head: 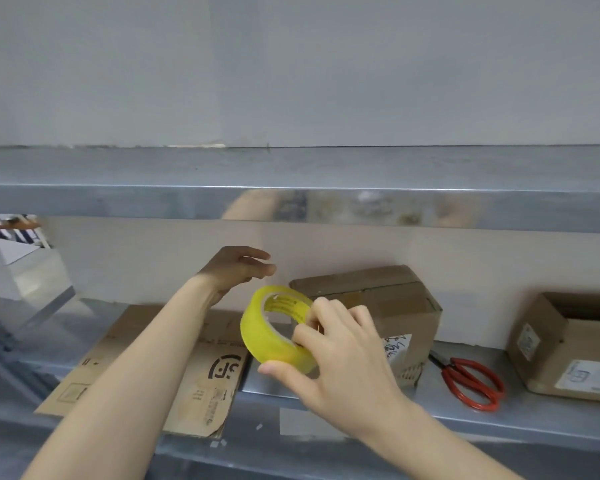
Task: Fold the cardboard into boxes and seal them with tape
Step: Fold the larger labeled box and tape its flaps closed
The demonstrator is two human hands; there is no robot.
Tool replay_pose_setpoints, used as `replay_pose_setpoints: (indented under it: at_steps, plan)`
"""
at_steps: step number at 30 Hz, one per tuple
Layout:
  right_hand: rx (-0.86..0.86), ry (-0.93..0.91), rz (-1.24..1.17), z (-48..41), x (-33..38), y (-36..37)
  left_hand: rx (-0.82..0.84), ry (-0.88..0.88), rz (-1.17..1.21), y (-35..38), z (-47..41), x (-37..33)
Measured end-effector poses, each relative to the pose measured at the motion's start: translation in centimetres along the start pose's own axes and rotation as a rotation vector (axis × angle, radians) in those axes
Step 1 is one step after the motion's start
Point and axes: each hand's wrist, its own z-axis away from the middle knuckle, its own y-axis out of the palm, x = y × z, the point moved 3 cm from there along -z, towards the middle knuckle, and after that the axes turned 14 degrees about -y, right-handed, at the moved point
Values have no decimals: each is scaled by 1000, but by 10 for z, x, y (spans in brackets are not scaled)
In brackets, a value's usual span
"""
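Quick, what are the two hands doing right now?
Left hand: open, holding nothing.
Right hand: grips the yellow tape roll.

The tape roll [278,329] is glossy, translucent yellow plastic. The flat cardboard [146,368] and both boxes [371,306] [568,344] are matt brown card. The counter [361,403] is brushed, reflective metal. The scissors [471,381] have shiny red plastic handles.
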Motion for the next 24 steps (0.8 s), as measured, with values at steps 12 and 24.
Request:
replay_pose_setpoints:
  at_steps: [12,24]
  plan:
    - [-48,76,-90,-9,13,-12,4,-6,116,9,-11,-5]
    - [54,132,-131,1,21,6,13,56,103,30,-12,1]
